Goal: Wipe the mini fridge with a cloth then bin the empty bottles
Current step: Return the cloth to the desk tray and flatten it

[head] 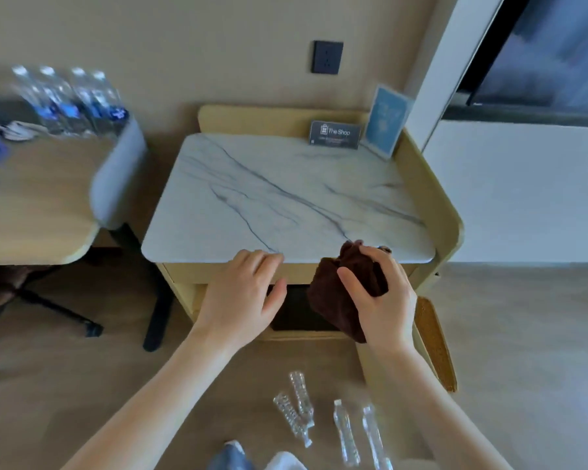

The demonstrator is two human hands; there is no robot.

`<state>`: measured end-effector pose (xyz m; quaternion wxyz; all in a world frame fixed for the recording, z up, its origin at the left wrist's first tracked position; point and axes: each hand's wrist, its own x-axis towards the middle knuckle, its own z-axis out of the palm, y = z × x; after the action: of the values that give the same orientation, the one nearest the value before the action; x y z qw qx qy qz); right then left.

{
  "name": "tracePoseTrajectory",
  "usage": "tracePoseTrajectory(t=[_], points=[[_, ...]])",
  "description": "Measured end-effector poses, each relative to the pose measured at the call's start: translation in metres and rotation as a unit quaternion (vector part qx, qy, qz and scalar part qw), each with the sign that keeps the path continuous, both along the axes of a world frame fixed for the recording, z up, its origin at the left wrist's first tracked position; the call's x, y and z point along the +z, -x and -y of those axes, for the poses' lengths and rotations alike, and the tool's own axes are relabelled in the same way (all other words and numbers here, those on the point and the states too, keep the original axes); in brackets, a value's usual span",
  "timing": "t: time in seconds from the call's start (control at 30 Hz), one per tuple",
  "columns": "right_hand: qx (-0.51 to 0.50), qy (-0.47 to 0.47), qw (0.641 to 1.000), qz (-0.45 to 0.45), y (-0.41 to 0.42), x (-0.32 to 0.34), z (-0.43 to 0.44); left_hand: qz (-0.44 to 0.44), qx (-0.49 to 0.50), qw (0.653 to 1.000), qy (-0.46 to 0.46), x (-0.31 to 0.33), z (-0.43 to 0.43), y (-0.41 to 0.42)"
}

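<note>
Head view: marble-topped cabinet (286,198).
Left hand (241,296): fingers straight, resting on its front edge.
Right hand (384,300): clutching brown cloth (330,307).
Floor: four clear bottles (301,398) lying.

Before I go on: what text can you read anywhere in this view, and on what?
"The Shop": on the dark card standing at the back of the marble top.
Smaller print under it: too small to read.
Blue card beside it: blurred, unreadable.
Blue labels on the bottles on the desk: blurred.
</note>
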<state>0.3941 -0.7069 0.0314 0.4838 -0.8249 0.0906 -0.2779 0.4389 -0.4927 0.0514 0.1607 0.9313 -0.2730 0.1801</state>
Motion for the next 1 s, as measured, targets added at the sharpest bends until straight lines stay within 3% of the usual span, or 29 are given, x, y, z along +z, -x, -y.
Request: tracePoseTrajectory(t=[0.23, 0.47, 0.77, 1.0], points=[[0.043, 0.007, 0.999, 0.007, 0.017, 0.004, -0.008, 0.015, 0.008, 1.000, 0.010, -0.002, -0.012, 0.032], [0.091, -0.009, 0.992, -0.087, 0.037, -0.045, -0.031, -0.085, 0.066, 0.994, -0.034, -0.068, -0.036, 0.080], [0.199, 0.007, 0.969, -0.145, 0.024, -0.058, -0.087, -0.131, 0.194, 0.972, 0.013, -0.081, -0.094, 0.110], [0.266, 0.028, 0.954, -0.134, -0.013, -0.060, -0.176, -0.152, 0.304, 0.940, 0.028, -0.091, -0.181, 0.113]])
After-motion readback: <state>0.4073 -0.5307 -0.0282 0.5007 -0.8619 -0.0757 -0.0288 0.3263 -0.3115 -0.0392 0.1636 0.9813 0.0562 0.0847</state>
